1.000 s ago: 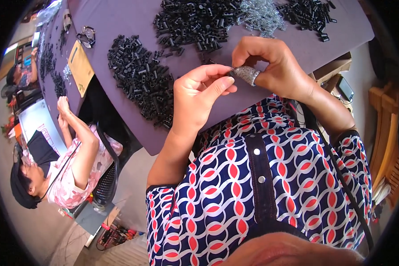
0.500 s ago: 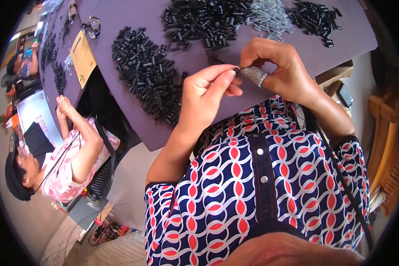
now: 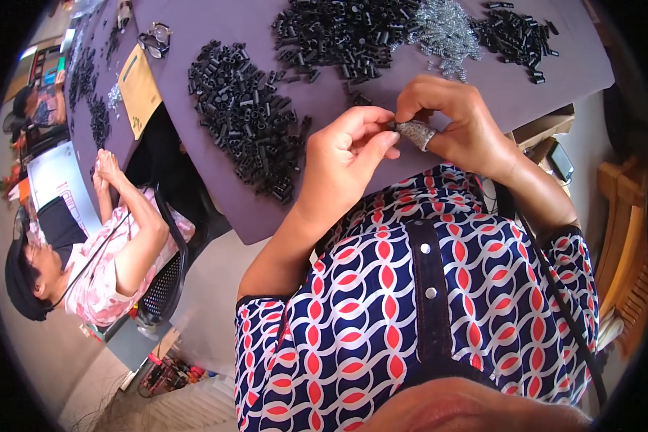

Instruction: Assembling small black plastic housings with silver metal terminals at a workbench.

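Note:
Over the near edge of the table, my left hand [image 3: 342,158] and my right hand [image 3: 462,126] meet at the fingertips. Pinched between them is a small black piece [image 3: 392,125], mostly covered by the fingers, so its exact kind is unclear. A silvery-grey wrap [image 3: 417,135] covers my right thumb. To the left of my hands spreads a pile of short black tubes [image 3: 241,119]. Beyond them lie a larger pile of black pieces [image 3: 342,39], a heap of small silvery pieces, perhaps springs [image 3: 448,34], and another black pile [image 3: 515,39].
A purple-grey cloth [image 3: 173,144] covers the table. Glasses [image 3: 155,39] and a tan envelope [image 3: 138,90] lie to the left. A co-worker in a pink-patterned shirt [image 3: 111,270] sits there, hands together. At right are a phone [image 3: 560,160] on a box and a wooden chair [image 3: 623,237].
My hands have shifted slightly down and right in the picture, staying together at the fingertips. My left fingers are more curled now. The whole view has moved a little.

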Demonstrator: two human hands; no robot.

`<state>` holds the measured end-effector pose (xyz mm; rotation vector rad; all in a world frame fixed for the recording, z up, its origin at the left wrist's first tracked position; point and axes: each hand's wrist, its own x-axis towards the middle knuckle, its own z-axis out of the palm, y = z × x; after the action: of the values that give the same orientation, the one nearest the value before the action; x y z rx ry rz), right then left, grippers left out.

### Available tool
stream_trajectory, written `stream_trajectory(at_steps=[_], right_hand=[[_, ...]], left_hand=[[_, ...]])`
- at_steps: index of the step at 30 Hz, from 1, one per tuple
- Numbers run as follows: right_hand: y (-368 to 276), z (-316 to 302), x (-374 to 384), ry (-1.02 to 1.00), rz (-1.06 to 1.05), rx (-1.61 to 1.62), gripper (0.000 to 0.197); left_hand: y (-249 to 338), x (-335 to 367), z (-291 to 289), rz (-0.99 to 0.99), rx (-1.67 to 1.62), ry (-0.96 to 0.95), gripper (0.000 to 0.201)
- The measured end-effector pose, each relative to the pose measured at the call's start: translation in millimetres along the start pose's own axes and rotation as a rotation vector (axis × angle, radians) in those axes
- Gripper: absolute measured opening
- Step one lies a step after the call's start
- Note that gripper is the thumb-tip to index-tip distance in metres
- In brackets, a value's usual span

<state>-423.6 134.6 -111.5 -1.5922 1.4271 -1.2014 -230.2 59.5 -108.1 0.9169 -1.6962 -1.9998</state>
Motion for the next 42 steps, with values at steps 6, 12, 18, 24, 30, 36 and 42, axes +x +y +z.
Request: stream_trajectory(at_steps=[6, 12, 18, 24, 30, 36, 42], right_hand=[[-4, -8, -1, -0.03, 0.118, 0.054, 0.018], [-4, -10, -4, 0.035, 0.132, 0.182, 0.018], [-7, -9, -3, -0.039, 0.123, 0.231, 0.019], [-5, -11, -2, -0.054, 0.074, 0.093, 0.018], [-4, -8, 2, 0.09, 0.038, 0.198, 0.022], [-6, -7, 1, -0.049, 0.066, 0.109, 0.018], [-9, -10, -4, -0.13, -0.033, 0.055, 0.03]], left_hand=[[4, 1, -1, -0.062, -0.124, 0.039, 0.022], [6, 5, -6, 0.189, 0.043, 0.068, 0.015], [-1, 5, -1, -0.053, -0.276, 0.034, 0.016], [-4, 5, -1, -0.102, -0.348, 0.033, 0.013], [0, 4, -4, -0.147, -0.476, 0.112, 0.012], [-3, 3, -4, -0.127, -0.43, 0.048, 0.014], [1, -12, -6, -0.189, -0.1, -0.059, 0.022]])
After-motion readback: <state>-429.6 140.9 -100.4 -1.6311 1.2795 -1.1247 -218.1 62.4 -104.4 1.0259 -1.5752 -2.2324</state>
